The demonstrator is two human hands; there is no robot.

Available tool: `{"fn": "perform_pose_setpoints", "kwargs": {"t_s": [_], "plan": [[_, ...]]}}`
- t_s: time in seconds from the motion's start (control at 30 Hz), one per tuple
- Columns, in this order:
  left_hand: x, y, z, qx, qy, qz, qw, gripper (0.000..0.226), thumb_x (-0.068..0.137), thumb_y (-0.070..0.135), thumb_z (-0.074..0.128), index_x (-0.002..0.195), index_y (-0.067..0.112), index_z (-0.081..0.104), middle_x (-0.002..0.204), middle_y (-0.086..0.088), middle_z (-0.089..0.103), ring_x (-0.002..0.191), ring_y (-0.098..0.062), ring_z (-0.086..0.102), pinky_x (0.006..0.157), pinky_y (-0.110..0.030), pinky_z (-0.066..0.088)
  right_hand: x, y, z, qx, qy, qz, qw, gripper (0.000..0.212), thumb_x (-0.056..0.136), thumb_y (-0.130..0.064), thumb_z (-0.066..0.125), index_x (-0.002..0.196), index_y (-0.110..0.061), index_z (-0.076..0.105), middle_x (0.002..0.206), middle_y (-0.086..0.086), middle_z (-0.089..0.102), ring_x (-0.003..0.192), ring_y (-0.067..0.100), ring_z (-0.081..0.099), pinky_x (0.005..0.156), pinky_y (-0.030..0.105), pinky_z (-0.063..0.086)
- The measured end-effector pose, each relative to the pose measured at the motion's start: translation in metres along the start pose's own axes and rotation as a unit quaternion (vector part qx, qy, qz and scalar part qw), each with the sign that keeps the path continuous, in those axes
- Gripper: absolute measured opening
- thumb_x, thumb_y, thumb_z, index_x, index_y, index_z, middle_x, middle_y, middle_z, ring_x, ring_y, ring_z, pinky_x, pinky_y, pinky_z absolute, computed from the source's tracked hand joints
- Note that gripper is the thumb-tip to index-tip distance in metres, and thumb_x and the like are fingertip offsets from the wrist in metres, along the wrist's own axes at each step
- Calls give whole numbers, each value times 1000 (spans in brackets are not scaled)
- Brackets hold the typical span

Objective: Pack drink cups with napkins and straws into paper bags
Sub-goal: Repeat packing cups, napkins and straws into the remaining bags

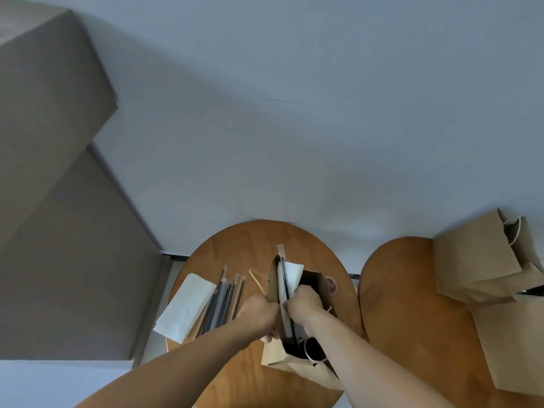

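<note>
A brown paper bag [297, 360] stands open on the round wooden table [235, 248]. My left hand [259, 312] grips the bag's left rim. My right hand [304, 304] is shut on a white napkin [291, 275] and a wrapped straw [282, 260], which stick up out of the bag's mouth. A cup lid [330, 284] shows deep inside the bag. To the left lie a stack of white napkins [187, 307] and several wrapped straws [226, 295].
A second wooden table [397, 290] at the right carries other brown paper bags [477, 260], one of them [512, 346] at the right edge. Grey cabinets [59, 201] stand at the left. A pale wall runs behind both tables.
</note>
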State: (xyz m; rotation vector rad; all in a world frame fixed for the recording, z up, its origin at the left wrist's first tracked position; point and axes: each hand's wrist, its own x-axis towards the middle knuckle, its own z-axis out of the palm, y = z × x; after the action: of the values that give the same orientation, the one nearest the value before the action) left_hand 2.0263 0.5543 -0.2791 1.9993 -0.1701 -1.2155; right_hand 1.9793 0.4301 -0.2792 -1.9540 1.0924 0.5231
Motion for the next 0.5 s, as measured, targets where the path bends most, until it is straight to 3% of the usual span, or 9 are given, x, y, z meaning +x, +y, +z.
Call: {"fn": "perform_pose_setpoints", "kwargs": {"t_s": [0.07, 0.13, 0.23, 0.3, 0.37, 0.5], "plan": [[-2, -5, -3, -12, -7, -16, 1000, 31, 91, 19, 45, 88, 0, 68, 70, -15, 73, 73, -31, 73, 69, -37, 63, -1, 29, 2, -87, -25, -12, 996, 9, 94, -10, 57, 101, -15, 58, 99, 2, 62, 92, 21, 60, 74, 29, 51], [-2, -8, -1, 2, -10, -17, 1000, 33, 94, 22, 44, 90, 1, 68, 71, -12, 72, 74, -29, 74, 72, -37, 63, 1, 50, 0, -163, -48, -5, 985, 11, 95, -9, 58, 96, -20, 54, 92, -3, 57, 83, 14, 57, 61, 22, 45], [-2, -9, 6, 32, 0, -4, 999, 31, 96, 24, 43, 91, 4, 67, 69, -7, 70, 71, -25, 74, 74, -37, 62, 11, 58, 0, -204, -69, 11, 977, 17, 93, -6, 60, 108, -14, 56, 90, -2, 56, 80, 14, 56, 59, 19, 43], [-3, -8, 6, 45, 5, -1, 999, 31, 95, 25, 43, 91, 5, 67, 73, -8, 71, 69, -23, 73, 74, -37, 62, 18, 51, 3, -181, -77, 16, 980, 10, 92, -7, 60, 94, -16, 56, 84, -2, 55, 75, 12, 57, 60, 20, 45], [-5, -8, 4, 65, 4, -4, 998, 32, 95, 26, 42, 85, 7, 67, 73, -7, 71, 69, -21, 73, 72, -35, 62, 27, 43, 7, -121, -66, 27, 990, 18, 92, -11, 62, 81, -20, 52, 83, -1, 58, 73, 12, 57, 63, 23, 48], [-13, -13, 1, 80, 23, -22, 996, 26, 93, 28, 44, 77, 17, 61, 65, 1, 67, 62, -11, 71, 56, -22, 57, 38, 35, 18, 9, -101, 48, 994, 11, 88, -15, 68, 90, -21, 59, 95, 5, 65, 88, 22, 63, 86, 39, 55]]}}
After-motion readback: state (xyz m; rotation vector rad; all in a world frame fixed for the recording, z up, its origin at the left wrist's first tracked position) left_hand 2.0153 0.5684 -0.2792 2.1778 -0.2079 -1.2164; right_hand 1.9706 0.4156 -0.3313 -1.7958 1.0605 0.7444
